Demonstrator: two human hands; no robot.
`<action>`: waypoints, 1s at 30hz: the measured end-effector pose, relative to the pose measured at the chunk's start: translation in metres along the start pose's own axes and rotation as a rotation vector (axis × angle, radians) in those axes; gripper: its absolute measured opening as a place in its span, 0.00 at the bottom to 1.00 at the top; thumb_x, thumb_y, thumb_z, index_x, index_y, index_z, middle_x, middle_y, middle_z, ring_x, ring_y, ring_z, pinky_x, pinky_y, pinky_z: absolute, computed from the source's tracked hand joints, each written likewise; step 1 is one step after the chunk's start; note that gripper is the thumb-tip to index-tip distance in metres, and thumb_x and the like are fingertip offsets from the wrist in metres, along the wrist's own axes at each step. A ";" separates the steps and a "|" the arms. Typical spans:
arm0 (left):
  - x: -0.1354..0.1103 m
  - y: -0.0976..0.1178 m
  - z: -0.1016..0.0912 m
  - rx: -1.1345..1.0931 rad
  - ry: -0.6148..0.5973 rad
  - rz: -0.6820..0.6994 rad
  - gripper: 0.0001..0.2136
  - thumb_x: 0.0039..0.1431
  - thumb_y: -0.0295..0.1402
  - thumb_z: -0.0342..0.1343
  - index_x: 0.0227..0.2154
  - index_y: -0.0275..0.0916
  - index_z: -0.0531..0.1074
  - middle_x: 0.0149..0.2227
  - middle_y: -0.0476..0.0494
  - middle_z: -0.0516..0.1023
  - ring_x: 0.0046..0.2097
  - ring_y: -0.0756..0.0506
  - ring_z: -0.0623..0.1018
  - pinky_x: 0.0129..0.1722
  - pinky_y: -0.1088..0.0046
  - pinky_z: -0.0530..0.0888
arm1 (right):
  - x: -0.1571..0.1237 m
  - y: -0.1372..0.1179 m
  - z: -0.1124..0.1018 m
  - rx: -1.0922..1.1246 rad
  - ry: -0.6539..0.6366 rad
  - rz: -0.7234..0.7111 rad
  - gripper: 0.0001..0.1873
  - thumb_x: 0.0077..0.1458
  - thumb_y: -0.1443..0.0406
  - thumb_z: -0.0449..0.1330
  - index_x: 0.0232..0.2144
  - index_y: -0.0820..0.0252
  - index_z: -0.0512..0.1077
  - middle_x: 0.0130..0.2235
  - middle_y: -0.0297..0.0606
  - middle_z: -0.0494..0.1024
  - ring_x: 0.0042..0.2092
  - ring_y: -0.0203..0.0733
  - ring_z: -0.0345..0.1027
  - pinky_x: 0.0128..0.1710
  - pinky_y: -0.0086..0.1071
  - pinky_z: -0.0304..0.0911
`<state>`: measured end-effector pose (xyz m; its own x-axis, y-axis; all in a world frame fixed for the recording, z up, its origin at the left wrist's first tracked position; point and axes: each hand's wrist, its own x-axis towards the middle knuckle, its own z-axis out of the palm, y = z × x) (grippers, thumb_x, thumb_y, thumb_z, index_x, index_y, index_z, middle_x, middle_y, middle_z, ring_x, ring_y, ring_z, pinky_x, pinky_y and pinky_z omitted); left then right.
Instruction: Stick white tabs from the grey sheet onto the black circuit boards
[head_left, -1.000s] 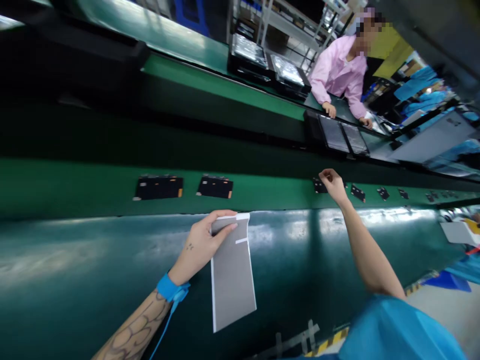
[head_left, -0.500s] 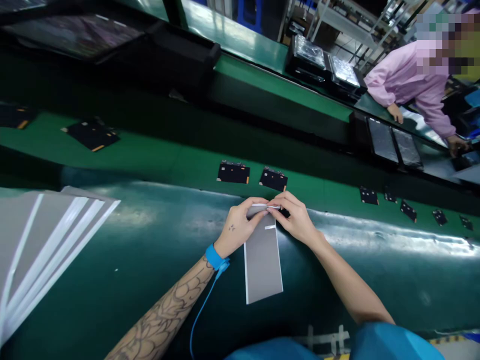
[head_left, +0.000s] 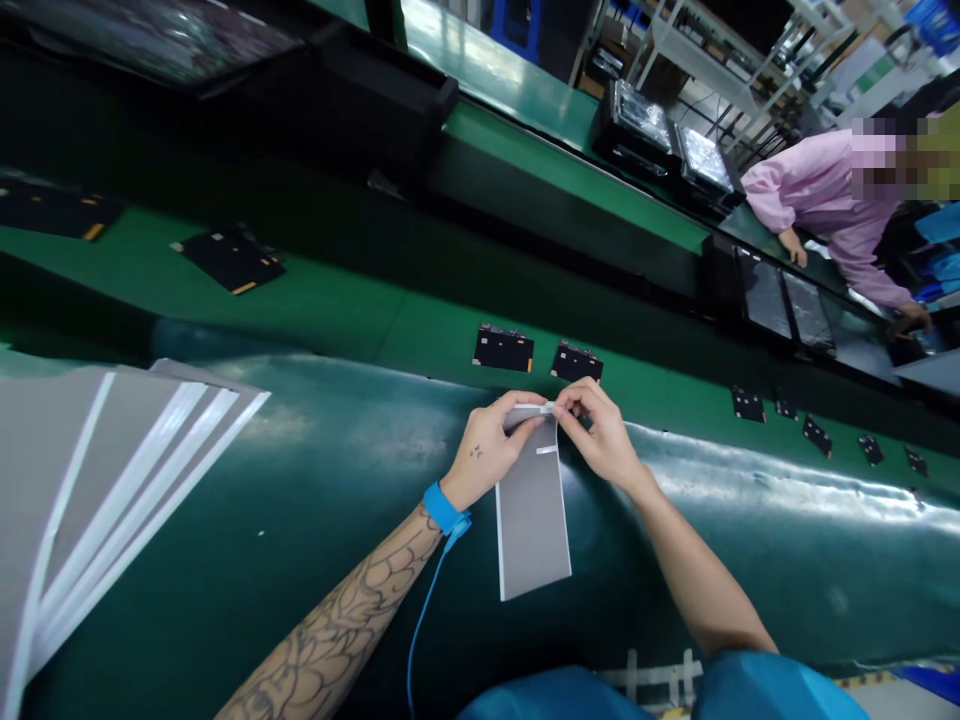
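A grey rectangular sheet (head_left: 532, 520) with a white strip along its top edge lies on the dark green bench (head_left: 300, 520). My left hand (head_left: 487, 450) pinches the sheet's top left corner, a blue wrist strap with a cord on that wrist. My right hand (head_left: 596, 435) pinches the white strip at the top right corner, fingers closed. Just beyond my hands, two small black circuit boards (head_left: 504, 348) (head_left: 576, 362) lie on the green conveyor belt (head_left: 337, 300).
A fanned stack of grey sheets (head_left: 90, 480) lies at the left. More black boards (head_left: 229, 260) dot the belt to the left and right. A person in a pink coat (head_left: 832, 200) works across the line by black trays (head_left: 780, 295).
My right hand came back from the belt at the right and joined the left at the sheet's top edge. The view swung left, bringing the sheet stack into sight.
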<state>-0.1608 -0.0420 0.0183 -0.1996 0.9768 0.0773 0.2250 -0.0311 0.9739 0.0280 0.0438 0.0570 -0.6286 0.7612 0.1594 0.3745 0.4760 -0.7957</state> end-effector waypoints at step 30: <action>-0.002 0.000 -0.004 0.052 -0.056 -0.034 0.10 0.68 0.35 0.60 0.49 0.43 0.81 0.47 0.43 0.88 0.42 0.40 0.86 0.35 0.68 0.80 | 0.039 0.132 -0.087 -0.200 0.002 0.271 0.20 0.63 0.47 0.64 0.38 0.57 0.79 0.49 0.43 0.69 0.53 0.50 0.66 0.57 0.45 0.67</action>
<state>-0.1646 -0.0446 0.0193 -0.1545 0.9875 0.0311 0.2682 0.0116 0.9633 0.1121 0.1746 0.0083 -0.4864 0.8728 -0.0408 0.6545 0.3330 -0.6787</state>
